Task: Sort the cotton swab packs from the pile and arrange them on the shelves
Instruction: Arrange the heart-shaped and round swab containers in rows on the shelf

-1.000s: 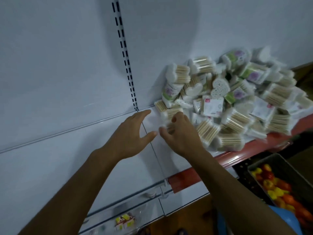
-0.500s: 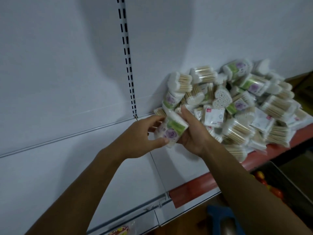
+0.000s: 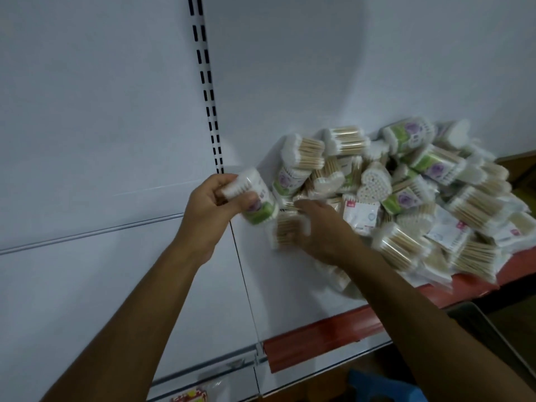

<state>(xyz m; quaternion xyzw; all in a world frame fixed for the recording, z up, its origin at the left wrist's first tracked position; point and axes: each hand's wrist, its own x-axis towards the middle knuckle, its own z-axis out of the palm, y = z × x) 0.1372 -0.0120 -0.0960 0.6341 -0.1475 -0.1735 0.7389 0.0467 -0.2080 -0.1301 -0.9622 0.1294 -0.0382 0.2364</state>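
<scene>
A big pile of cotton swab packs (image 3: 412, 198) lies on the right part of the white shelf (image 3: 116, 285), against the back wall. It mixes green-labelled tubs, clear packs of wooden sticks, heart-shaped boxes and flat white sachets. My left hand (image 3: 208, 207) holds a green-labelled tub (image 3: 258, 203) just left of the pile, tilted, above the shelf. My right hand (image 3: 322, 230) rests at the pile's left edge with its fingers closed around a clear pack of wooden-stick swabs (image 3: 287, 230).
A black slotted upright (image 3: 207, 91) runs down the white back wall. The shelf's red front strip (image 3: 324, 338) runs along the near right edge. A lower shelf with a small colourful packet (image 3: 190, 397) shows at the bottom, beside a blue object (image 3: 380, 387).
The green-labelled tub has passed from both hands into my left hand and moved left. My right hand dropped back to the pile and closed on a clear stick pack.
</scene>
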